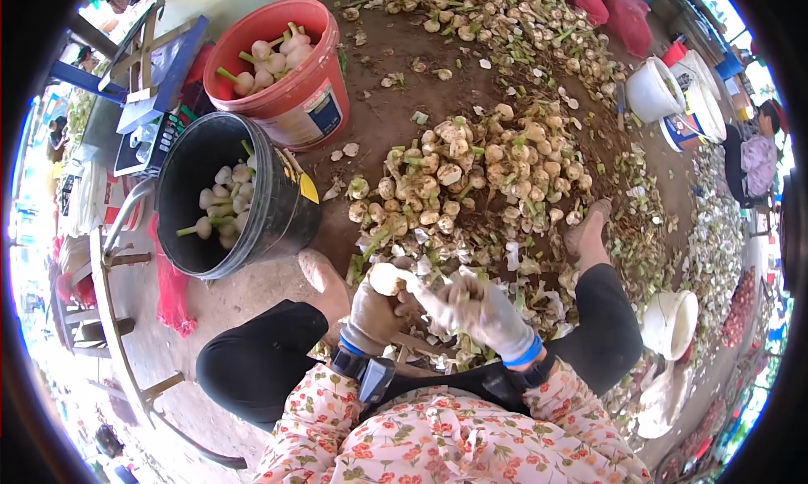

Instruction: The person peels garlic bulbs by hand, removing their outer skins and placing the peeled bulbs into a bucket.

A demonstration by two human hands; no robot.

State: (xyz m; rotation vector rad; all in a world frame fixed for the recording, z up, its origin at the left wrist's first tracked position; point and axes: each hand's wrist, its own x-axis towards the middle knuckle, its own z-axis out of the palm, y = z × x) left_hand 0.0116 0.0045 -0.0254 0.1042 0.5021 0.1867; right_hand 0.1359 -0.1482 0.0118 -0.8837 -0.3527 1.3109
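Note:
My left hand, in a dirty pale work glove, is closed around a whitish garlic bulb in front of my lap. Close beside it, my gloved right hand is closed too, its fingers bent toward the bulb's stalk end. A pale strip shows between the two hands; whether it is stalk or peeled skin I cannot tell. Just beyond them lies a heap of unpeeled garlic bulbs with roots and cut green stalks. Loose white skins litter the floor around my hands.
At the left, a black bucket and a red bucket hold cleaned garlic. More garlic spreads at the back. White buckets stand at the right. My bare feet flank the heap. A curved metal frame stands left.

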